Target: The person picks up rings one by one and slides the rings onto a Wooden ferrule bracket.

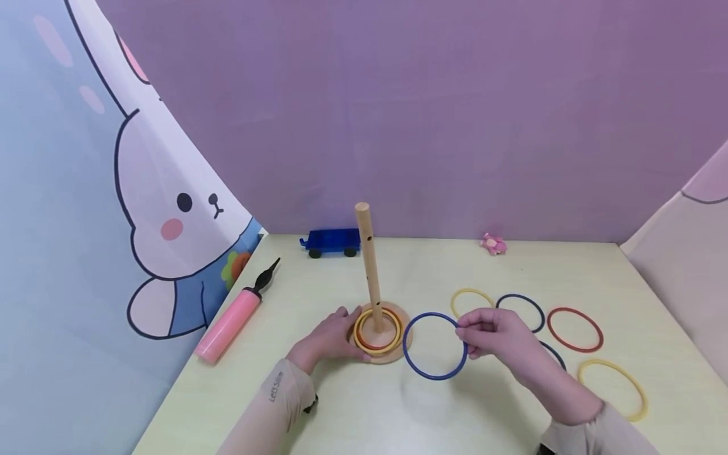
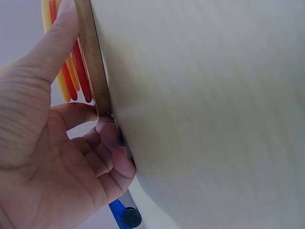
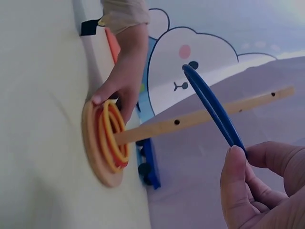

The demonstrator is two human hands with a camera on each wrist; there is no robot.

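Observation:
A wooden ring-toss stand [image 1: 370,265] has an upright peg on a round base, with several yellow and red rings [image 3: 114,138] stacked low around the peg. My left hand [image 1: 330,338] grips the base's left edge; in the left wrist view the thumb lies over the rim [image 2: 93,52] and the fingers curl beside the tabletop. Between thumb and forefinger, my right hand [image 1: 500,341] pinches a blue ring [image 1: 436,379] by its right side. This ring is held above the table, to the right of the peg and apart from it.
Loose rings lie on the right: a red ring [image 1: 600,338], a yellow ring [image 1: 643,398], a dark blue ring [image 1: 520,296] and others partly behind my right hand. A pink pump [image 1: 230,325] lies left. A blue toy wagon [image 1: 332,241] and pink figurine [image 1: 493,244] stand at the back.

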